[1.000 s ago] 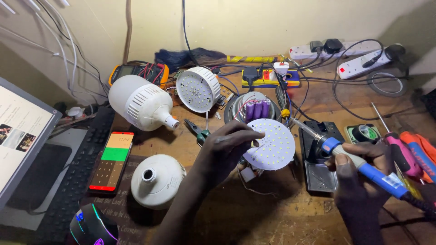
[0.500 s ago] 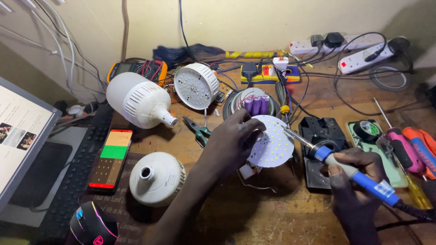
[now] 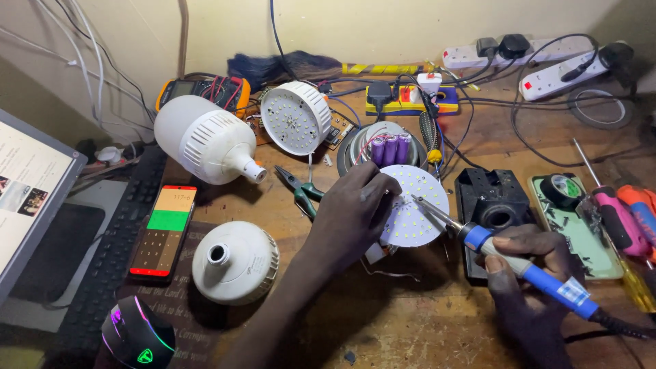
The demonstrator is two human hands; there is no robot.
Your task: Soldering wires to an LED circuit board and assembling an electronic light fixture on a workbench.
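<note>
Fingers of left hand (image 3: 352, 212) pinch round LED board (image 3: 417, 205) at its edge, tilting it steady — right hand (image 3: 529, 263) grips blue soldering iron (image 3: 506, 256) pen-style, tip on board.

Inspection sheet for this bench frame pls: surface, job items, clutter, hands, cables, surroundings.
Surface: worn wooden bench, crowded.
Job's things: round white LED board, tilted; blue-handled soldering iron, tip on the board.
Clutter: two bulb housings, LED head, pliers, purple cells, phone, tape roll, screwdrivers.
Grippers: left hand steadies the board; right hand grips the iron.
Cables: tangled along the back at the power strips.
Surroundings: monitor, keyboard, mouse, multimeter, wall.
</note>
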